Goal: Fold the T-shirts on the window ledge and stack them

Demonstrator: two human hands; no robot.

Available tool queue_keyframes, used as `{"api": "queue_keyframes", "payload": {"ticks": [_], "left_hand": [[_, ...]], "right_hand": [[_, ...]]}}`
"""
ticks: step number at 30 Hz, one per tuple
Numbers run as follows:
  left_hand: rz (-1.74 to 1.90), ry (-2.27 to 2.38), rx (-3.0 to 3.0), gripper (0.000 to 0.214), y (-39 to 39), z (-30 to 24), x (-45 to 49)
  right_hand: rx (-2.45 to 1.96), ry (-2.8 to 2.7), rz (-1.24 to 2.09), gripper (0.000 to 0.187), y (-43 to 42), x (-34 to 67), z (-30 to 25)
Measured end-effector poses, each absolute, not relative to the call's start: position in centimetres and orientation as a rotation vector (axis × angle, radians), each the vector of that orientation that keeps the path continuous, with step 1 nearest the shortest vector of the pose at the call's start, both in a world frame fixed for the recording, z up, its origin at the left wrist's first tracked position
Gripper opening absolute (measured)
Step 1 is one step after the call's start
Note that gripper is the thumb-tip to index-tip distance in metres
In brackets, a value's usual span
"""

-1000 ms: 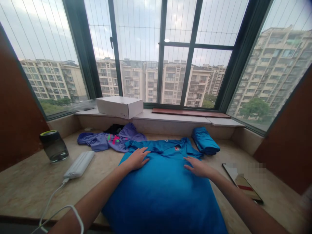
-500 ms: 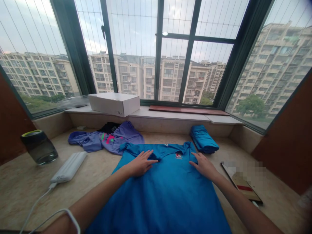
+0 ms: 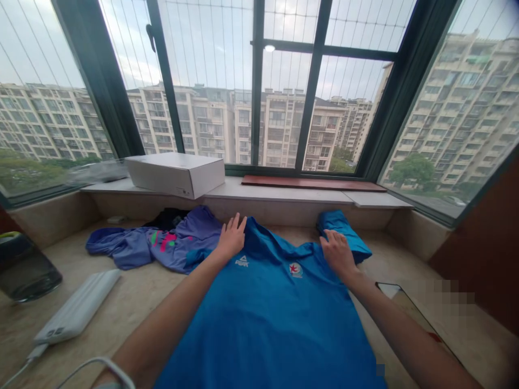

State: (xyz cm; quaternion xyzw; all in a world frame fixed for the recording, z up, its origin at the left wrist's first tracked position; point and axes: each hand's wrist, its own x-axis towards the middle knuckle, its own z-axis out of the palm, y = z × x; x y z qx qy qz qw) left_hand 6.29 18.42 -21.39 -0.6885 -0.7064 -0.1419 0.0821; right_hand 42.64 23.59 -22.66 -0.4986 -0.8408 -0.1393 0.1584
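A blue T-shirt (image 3: pixel 275 319) lies spread front up before me, with a white logo and a small round emblem on its chest. My left hand (image 3: pixel 232 237) rests at the collar's left side, fingers stretched out and pointing away from me. Beside its fingertips the collar cloth rises to a peak. On the shirt's right shoulder lies my right hand (image 3: pixel 337 251), its fingers extended over the cloth. Just beyond that hand is a folded blue garment (image 3: pixel 351 237). The shirt's lower end runs out of view.
Purple clothing (image 3: pixel 133 246) with a black piece behind it lies at left. Nearer are a white power bank (image 3: pixel 79 308) with a cable and a dark bottle (image 3: pixel 26 270). A phone (image 3: pixel 417 313) lies right. A white box (image 3: pixel 174 174) stands on the window ledge.
My left hand has moved forward and the collar, bunched before, is drawn up and flatter, showing the white logo. My right hand has moved slightly right and forward. The view has shifted a little.
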Motion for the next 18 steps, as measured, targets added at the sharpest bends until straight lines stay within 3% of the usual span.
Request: {"api": "queue_keyframes", "payload": {"ticks": [4, 8, 13, 18], "left_hand": [[-0.313, -2.107, -2.002, 0.059, 18.6, -22.2, 7.2], [-0.233, -2.087, -2.081, 0.058, 15.0, -25.3, 5.5], [-0.209, -2.334, -1.987, 0.064, 11.2, -27.2, 0.8], [-0.082, -2.531, -1.9, 0.066, 8.9, -26.9, -2.8]], "right_hand": [[-1.137, -2.723, -0.085, 0.04, 23.0, 38.2, -24.7], [-1.291, -2.783, 0.227, 0.062, 24.5, 36.1, -27.8], [-1.606, -2.577, 0.215, 0.064, 28.7, 35.7, -28.2], [-1.525, -2.556, 0.087, 0.062, 27.8, 34.5, -27.7]]}}
